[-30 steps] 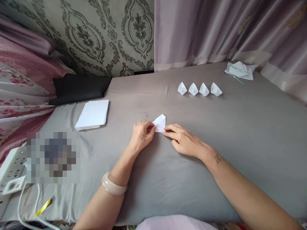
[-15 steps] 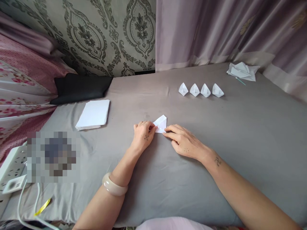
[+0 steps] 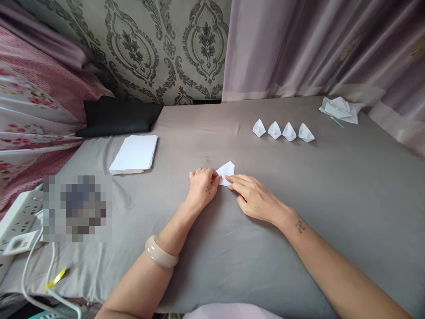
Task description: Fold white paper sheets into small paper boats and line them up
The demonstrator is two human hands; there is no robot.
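A small folded piece of white paper [image 3: 228, 169] lies flat on the grey cloth in front of me. My left hand [image 3: 203, 185] pinches its left corner between thumb and fingers. My right hand [image 3: 255, 195] rests on the paper's right side, fingers stretched out and fingertips pressing its surface. Part of the paper is hidden under the fingers. Beyond my hands, several folded white paper boats [image 3: 274, 130] stand in a row. To the left is a stack of white paper sheets [image 3: 134, 153].
At the far right lie crumpled white papers [image 3: 341, 109] beside a thin green stick [image 3: 337, 122]. A black cloth [image 3: 121, 116] sits back left. A white power strip [image 3: 23, 217] with cables, a blurred-out patch and a yellow strip [image 3: 56, 278] are at the left edge. Curtains border the grey-covered surface [image 3: 348, 199].
My right fingertips have slid left from the paper's right edge onto its middle. My left hand keeps its pinch. The whole view has shifted slightly.
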